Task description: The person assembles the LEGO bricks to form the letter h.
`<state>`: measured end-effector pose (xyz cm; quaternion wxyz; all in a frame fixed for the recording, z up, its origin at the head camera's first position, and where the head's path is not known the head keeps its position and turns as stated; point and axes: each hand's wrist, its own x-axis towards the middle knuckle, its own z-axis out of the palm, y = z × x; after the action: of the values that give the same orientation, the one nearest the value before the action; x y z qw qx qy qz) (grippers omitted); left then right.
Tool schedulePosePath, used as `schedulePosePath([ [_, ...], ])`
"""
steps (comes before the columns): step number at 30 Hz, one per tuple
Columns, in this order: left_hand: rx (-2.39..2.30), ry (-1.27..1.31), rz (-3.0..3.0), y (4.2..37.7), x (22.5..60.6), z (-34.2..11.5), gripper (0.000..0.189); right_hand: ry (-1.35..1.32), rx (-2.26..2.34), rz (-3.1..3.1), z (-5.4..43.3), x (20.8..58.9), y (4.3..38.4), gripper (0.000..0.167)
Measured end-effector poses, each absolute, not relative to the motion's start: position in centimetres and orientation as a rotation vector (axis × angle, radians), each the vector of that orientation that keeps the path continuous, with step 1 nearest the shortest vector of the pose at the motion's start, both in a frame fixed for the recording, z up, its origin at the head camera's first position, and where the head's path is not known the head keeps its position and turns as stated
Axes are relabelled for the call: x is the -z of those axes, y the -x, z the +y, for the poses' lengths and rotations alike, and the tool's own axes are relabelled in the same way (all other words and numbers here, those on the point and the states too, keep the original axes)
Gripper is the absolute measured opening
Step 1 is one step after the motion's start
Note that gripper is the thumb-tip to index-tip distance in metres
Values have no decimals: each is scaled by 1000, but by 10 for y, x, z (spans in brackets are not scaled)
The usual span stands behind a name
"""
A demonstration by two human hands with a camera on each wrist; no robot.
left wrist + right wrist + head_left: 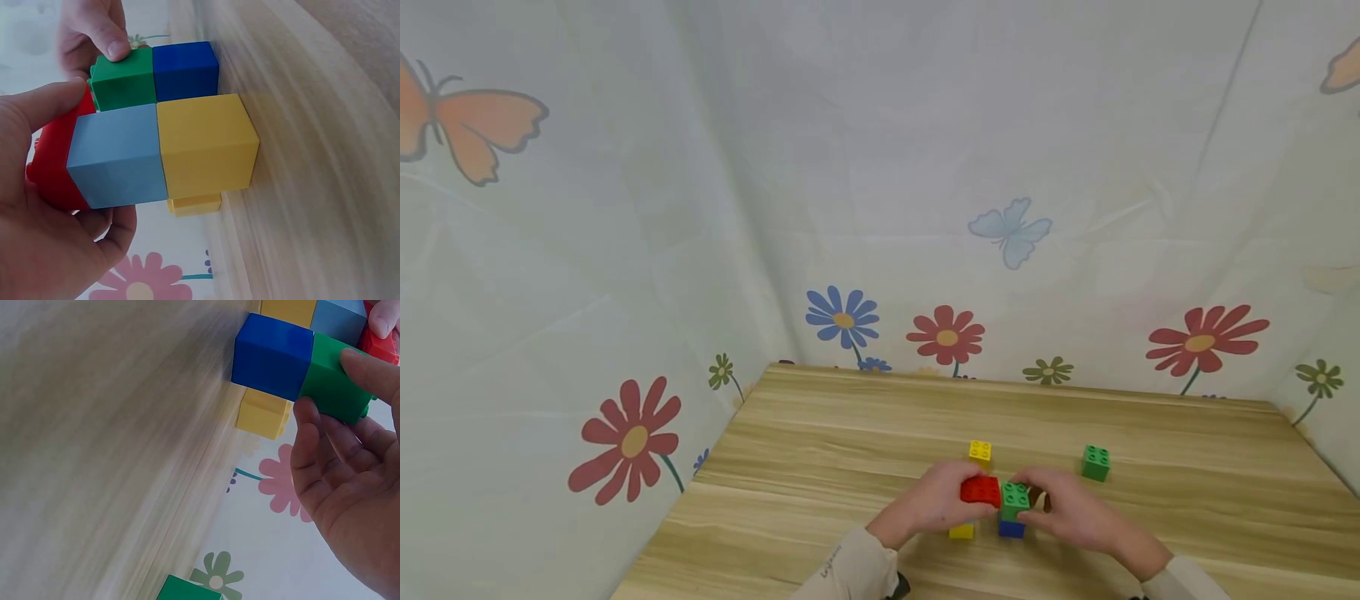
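My left hand (931, 498) grips a red toy building brick (980, 491) between thumb and fingers. In the left wrist view the red brick tops a stack, with a light blue brick (117, 157) under it and a yellow brick (207, 147) lowest, at the wooden table. Just right of that stack, a green brick (1015, 498) sits on a dark blue brick (1011, 529). My right hand (1070, 510) pinches the green brick, thumb on one side and fingertips on the other. The two stacks stand side by side, studs up.
Behind the hands, a second yellow brick (980, 451) stands on the wooden table (850, 442). Another green brick (1096, 462) is farther right, beyond my right hand. A white curtain (880, 167) printed with flowers and butterflies hangs around the table's back and sides.
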<state>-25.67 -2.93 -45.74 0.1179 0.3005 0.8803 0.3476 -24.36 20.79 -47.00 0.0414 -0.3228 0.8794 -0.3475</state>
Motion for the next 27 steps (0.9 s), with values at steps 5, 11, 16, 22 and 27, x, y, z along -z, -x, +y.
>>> schedulePosePath([
  [5, -1033, -893, 2575, 258, 461, -30, 28, 988, 1065, 2696, 207, 470, 243, 36],
  [11, -1051, -908, 2565, 260, 464, -32, 29, 969, 1064, 2703, 204, 472, 242, 36],
  [16, -1057, -952, 2562, 260, 465, -32, 28, 965, 1081, 2686, 201, 473, 241, 37],
  [22, -1094, -958, 2550, 261, 465, -33, 28, 945, 1082, 2673, 199, 472, 241, 37],
  [27, -1107, -941, 2538, 262, 467, -33, 28, 941, 1085, 2668, 198, 471, 242, 37],
])
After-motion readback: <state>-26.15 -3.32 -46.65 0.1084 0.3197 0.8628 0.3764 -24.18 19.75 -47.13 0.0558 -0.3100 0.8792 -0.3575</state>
